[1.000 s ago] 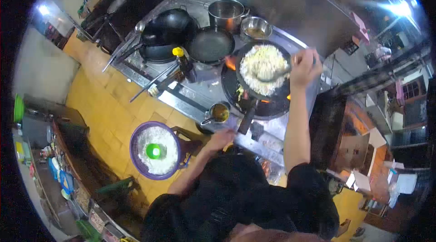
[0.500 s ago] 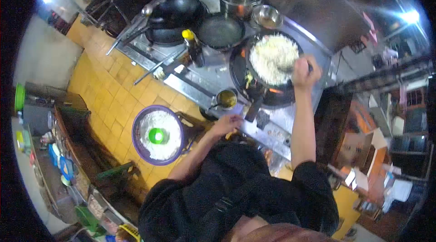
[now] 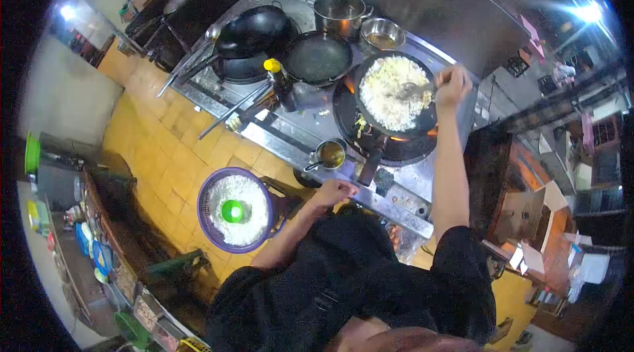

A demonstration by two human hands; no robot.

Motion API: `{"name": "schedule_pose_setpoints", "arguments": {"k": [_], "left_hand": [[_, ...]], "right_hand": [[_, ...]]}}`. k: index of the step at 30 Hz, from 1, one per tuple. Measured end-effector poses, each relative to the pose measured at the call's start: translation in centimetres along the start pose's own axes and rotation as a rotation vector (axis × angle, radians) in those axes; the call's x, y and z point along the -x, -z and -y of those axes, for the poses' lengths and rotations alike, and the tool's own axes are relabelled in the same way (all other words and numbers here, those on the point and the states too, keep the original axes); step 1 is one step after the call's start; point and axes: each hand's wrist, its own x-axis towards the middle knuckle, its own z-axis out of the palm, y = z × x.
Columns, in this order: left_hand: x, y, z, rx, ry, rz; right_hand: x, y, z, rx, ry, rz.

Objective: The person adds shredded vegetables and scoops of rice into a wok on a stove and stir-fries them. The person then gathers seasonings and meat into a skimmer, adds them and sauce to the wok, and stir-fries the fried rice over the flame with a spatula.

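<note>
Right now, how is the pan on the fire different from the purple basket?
The pan is black, while the basket is purple. The pan sits over flames; the basket is away from them. A utensil dips into the pan, but a green bowl sits in the basket. Both look round and hold what looks like rice.

At two o'clock, white rice [image 3: 389, 104] flecked with yellow is showing against a black pan [image 3: 423, 119]. At eight, a purple basket [image 3: 205, 212] is framing white grains [image 3: 248, 230] around a bright green container [image 3: 232, 211]. Yellow tiles [image 3: 155, 134] are forming a grid at nine.
</note>
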Motion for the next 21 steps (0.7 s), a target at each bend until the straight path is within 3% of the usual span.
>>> {"name": "schedule_pose_setpoints", "arguments": {"k": [3, 4, 8, 11, 13, 15, 16, 17, 20, 21], "left_hand": [[-1.0, -0.6, 0.9, 0.108, 0.037, -0.005], [-1.1, -0.9, 0.2, 0.086, 0.074, -0.035], [-2.5, -0.8, 1.5, 0.037, 0.086, -0.041], [-2.9, -1.0, 1.2, 0.092, 0.078, -0.055], [-2.8, -1.2, -0.6, 0.092, 0.105, -0.064], [-2.2, -1.5, -1.3, 0.078, 0.108, -0.076], [-2.4, -1.8, -0.9, 0.137, 0.081, -0.076], [-1.9, -2.0, -0.3, 0.143, 0.095, -0.082], [-2.0, -1.8, -0.5, 0.142, 0.067, -0.062], [-1.9, -1.5, -0.9, 0.052, 0.07, -0.062]], "right_hand": [[-1.8, -3.2, 5.2, 0.077, -0.055, -0.079], [-0.7, -3.0, 5.8, 0.069, 0.037, -0.027], [2.0, 0.0, -3.2, 0.081, 0.104, -0.099], [0.1, -2.8, 3.1, 0.038, -0.062, -0.187], [1.3, -2.9, 3.2, -0.037, -0.074, -0.163], [4.2, -2.1, -0.7, 0.086, 0.166, -0.113], [4.2, -1.5, -1.7, 0.098, 0.172, -0.011], [3.2, -0.4, -2.3, 0.124, -0.075, 0.119], [2.2, -2.2, 1.3, 0.412, 0.127, 0.12], [3.3, -1.7, 1.5, 0.229, 0.083, 0.058]]}}
